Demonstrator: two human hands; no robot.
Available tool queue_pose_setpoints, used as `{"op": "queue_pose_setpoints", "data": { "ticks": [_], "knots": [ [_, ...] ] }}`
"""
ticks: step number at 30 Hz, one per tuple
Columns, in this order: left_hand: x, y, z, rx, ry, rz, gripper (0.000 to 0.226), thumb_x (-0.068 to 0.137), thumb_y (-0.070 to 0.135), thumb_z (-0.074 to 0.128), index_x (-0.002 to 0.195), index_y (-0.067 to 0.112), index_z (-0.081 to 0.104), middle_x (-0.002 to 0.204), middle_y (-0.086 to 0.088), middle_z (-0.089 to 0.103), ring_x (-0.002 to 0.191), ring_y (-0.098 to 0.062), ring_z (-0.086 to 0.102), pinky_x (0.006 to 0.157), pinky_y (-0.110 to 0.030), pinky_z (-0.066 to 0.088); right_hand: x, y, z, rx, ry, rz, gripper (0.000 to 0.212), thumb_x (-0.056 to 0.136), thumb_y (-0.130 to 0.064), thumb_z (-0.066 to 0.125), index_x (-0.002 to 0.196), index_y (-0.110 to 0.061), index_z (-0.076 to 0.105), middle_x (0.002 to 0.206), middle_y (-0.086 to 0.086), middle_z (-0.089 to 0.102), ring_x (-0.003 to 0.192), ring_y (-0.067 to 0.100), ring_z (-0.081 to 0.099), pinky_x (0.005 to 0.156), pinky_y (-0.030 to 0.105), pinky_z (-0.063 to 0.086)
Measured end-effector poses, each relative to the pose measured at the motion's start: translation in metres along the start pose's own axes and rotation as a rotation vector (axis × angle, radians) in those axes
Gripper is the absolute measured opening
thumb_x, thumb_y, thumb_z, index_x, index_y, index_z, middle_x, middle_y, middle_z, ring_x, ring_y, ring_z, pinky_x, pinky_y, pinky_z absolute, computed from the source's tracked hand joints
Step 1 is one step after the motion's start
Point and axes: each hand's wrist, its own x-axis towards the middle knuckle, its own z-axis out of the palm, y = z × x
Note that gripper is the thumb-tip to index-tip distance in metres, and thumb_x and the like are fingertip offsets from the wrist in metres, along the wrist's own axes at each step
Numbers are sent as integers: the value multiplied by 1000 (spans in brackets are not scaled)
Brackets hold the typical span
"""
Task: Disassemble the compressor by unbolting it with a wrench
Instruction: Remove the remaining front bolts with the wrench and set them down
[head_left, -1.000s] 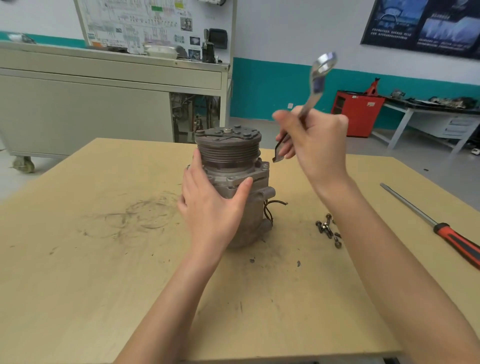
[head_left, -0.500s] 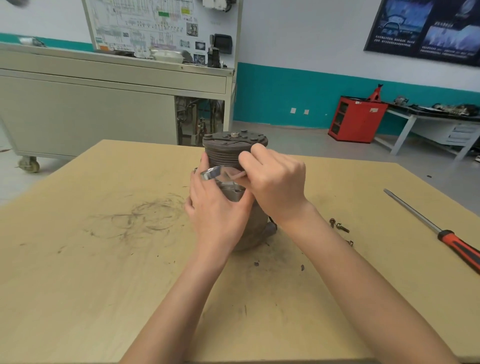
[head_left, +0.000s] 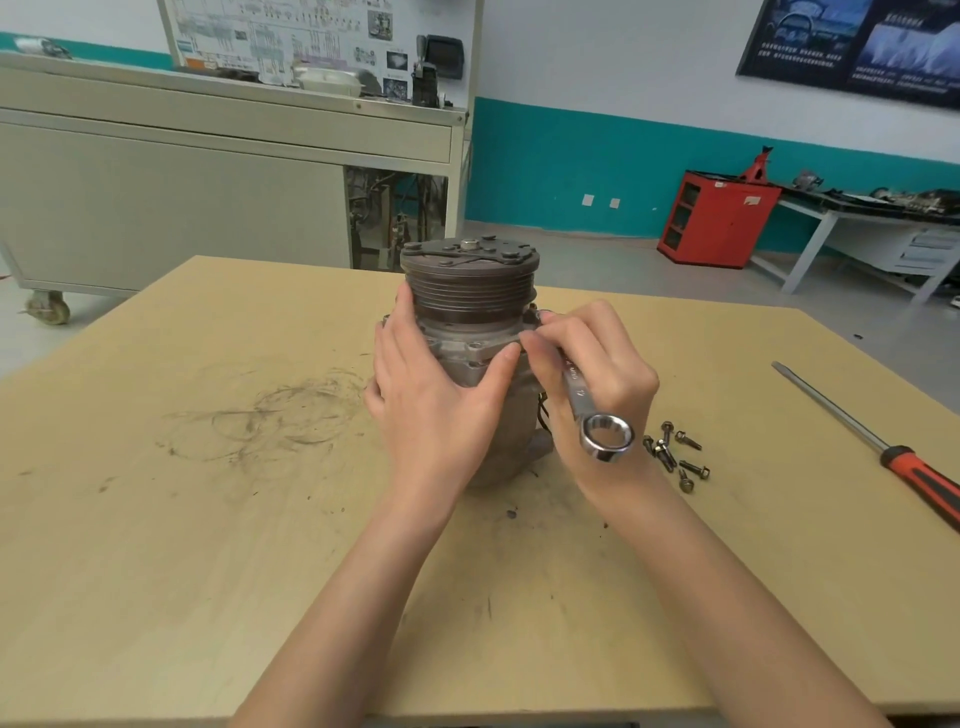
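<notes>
A grey compressor (head_left: 470, 306) with a ribbed pulley on top stands upright in the middle of the wooden table (head_left: 156, 519). My left hand (head_left: 436, 405) grips its body from the near left side, thumb across the flange. My right hand (head_left: 592, 374) holds a silver combination wrench (head_left: 587, 405) against the compressor's right flange. The wrench's ring end points toward me below the hand, and its far end is hidden behind my fingers.
Several loose bolts (head_left: 675, 452) lie on the table just right of my right wrist. A screwdriver with a red and black handle (head_left: 883, 452) lies further right. A grey cabinet on wheels (head_left: 208, 182) stands behind the table; a red cabinet (head_left: 717, 218) stands at the back right.
My right hand brought the wrench down from above the compressor, passed it across the front, and now holds it at the right flange. My left hand kept its grip.
</notes>
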Motion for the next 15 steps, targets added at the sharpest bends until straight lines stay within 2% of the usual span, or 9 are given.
{"op": "queue_pose_setpoints", "data": {
  "ticks": [3,5,7,9,11,15],
  "knots": [
    [0,-1,0,3,11,-2,95,80,57,68,153,26,16,155,3,31,144,-16,25,115,-51,20,-2,4,1,48,15,30,49,100,-22,44,65,4,65,66,16,60,55,29,63,43,34,50],
    [1,-1,-1,2,13,4,95,80,55,68,154,25,16,155,2,31,144,-17,25,114,-51,20,-6,9,0,203,28,165,40,98,-17,45,69,1,65,71,11,60,60,25,63,49,36,51],
    [1,-1,-1,8,6,4,96,81,55,68,154,25,15,156,2,29,145,-18,23,114,-51,19,-8,19,-5,453,25,411,37,98,-19,38,74,-10,64,76,6,61,62,18,65,54,29,53],
    [1,-1,-1,7,-1,0,96,81,56,67,154,25,14,157,3,28,146,-18,22,115,-52,19,-4,35,-13,727,-2,716,42,96,-17,32,69,-16,64,78,3,68,56,19,66,53,26,51],
    [1,0,-2,-7,-5,-1,96,80,57,66,154,25,15,157,3,28,146,-18,22,116,-53,18,5,57,-16,911,-105,922,47,92,-17,31,63,-21,67,81,4,71,52,22,64,51,25,50],
    [0,2,-2,-22,-15,-13,98,73,63,59,154,26,15,157,4,27,146,-17,21,117,-53,18,28,99,-2,1038,-400,1073,54,98,-21,28,64,-16,70,81,7,71,53,20,61,50,22,47]
  ]
}}
